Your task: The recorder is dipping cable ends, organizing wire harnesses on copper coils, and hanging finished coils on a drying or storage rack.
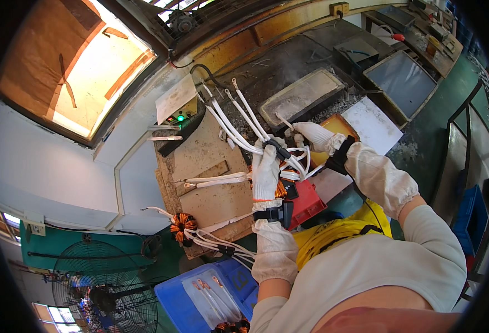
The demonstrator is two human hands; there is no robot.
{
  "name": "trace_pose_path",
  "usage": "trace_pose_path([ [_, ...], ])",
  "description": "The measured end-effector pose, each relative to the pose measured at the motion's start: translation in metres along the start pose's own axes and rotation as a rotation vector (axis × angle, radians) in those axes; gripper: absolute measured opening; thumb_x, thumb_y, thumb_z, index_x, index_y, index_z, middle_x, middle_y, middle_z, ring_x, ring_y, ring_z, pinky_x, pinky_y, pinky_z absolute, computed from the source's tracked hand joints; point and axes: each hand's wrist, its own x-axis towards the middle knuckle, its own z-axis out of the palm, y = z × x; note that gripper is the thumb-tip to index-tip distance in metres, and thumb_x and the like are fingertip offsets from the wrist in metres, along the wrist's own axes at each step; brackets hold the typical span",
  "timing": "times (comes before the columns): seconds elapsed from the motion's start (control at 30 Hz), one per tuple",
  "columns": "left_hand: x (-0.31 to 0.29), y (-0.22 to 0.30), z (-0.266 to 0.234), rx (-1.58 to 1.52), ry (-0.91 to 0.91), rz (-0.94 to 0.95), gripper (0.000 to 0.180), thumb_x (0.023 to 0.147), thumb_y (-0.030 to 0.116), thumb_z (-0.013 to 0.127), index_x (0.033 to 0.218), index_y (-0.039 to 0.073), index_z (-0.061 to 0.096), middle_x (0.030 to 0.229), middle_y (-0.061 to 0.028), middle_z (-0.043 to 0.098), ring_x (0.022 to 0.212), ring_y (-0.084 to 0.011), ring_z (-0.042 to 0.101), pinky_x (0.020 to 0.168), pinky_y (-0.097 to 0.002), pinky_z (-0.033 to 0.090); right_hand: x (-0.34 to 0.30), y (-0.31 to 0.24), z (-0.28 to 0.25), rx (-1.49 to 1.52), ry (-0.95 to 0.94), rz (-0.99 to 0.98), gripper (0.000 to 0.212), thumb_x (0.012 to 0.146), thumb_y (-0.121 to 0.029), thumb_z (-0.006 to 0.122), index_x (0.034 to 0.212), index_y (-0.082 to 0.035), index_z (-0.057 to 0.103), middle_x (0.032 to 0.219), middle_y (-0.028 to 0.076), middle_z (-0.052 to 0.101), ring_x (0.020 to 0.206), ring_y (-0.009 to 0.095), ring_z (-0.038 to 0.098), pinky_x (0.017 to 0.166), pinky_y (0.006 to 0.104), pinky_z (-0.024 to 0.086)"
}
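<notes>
My left hand (pixel 266 169), in a white glove, is closed round a bundle of white-sleeved cables (pixel 236 129) near its black band (pixel 277 149). Several leads with bare metal ends reach up and left from it. Beneath the hand lies an orange copper-wound coil (pixel 282 187), partly hidden. My right hand (pixel 316 137), also gloved, is closed on a thin pale rod-like thing (pixel 285 121) whose kind I cannot make out. It points at the near edge of a rectangular pot (pixel 302 99) with a dull greyish surface and faint smoke above.
A yellow tray (pixel 341 126) and white sheet (pixel 373 123) lie right of the pot. Beyond is a grey-filled metal tray (pixel 404 83). A control box (pixel 179 114) glows green. Another coil (pixel 184 227) lies at the board's left edge. Red (pixel 310 206) and blue bins (pixel 172 297) stand nearer.
</notes>
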Motion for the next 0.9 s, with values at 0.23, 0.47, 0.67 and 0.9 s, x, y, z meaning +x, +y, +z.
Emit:
trace_pose_path([
  [0.23, 0.000, 0.000, 0.001, 0.014, 0.014, -0.001, 0.028, 0.089, 0.017, 0.054, 0.111, 0.003, 0.046, 0.099, -0.0099, 0.057, 0.090, -0.0205, 0.056, 0.082, -0.0361, 0.048, -0.010, -0.003, 0.006, -0.089, -0.012, -0.064, 0.025, 0.093, -0.020, 0.037, 0.091, -0.002, 0.055, 0.058, -0.004, 0.040, 0.048, 0.007, 0.036, 0.042, 0.0217, 0.034],
  [0.47, 0.001, 0.000, 0.001, -0.055, -0.016, -0.018, 0.028, 0.086, 0.012, 0.057, 0.111, 0.003, 0.047, 0.097, -0.0092, 0.057, 0.089, -0.0206, 0.056, 0.081, -0.0355, 0.048, -0.020, -0.006, 0.007, -0.290, -0.038, -0.229, 0.027, 0.094, -0.021, 0.038, 0.097, -0.002, 0.056, 0.062, -0.002, 0.046, 0.054, 0.009, 0.042, 0.051, 0.0238, 0.040],
  [0.67, 0.000, 0.004, 0.004, -0.073, -0.039, -0.006, 0.029, 0.084, 0.007, 0.059, 0.110, 0.002, 0.048, 0.094, -0.0081, 0.057, 0.088, -0.0192, 0.056, 0.079, -0.0327, 0.048, -0.033, -0.007, 0.014, -0.586, 0.034, -0.571, 0.028, 0.095, -0.022, 0.038, 0.102, -0.002, 0.057, 0.070, 0.001, 0.056, 0.061, 0.009, 0.051, 0.057, 0.0231, 0.041],
  [0.9, -0.001, 0.000, -0.001, -0.110, -0.044, -0.026, 0.025, 0.083, 0.005, 0.058, 0.107, 0.005, 0.050, 0.094, -0.0073, 0.057, 0.086, -0.0200, 0.056, 0.077, -0.0359, 0.050, -0.028, -0.015, 0.005, -0.777, 0.081, -0.477, 0.032, 0.092, -0.025, 0.042, 0.102, 0.001, 0.058, 0.076, 0.006, 0.064, 0.072, 0.012, 0.058, 0.067, 0.0266, 0.046],
])
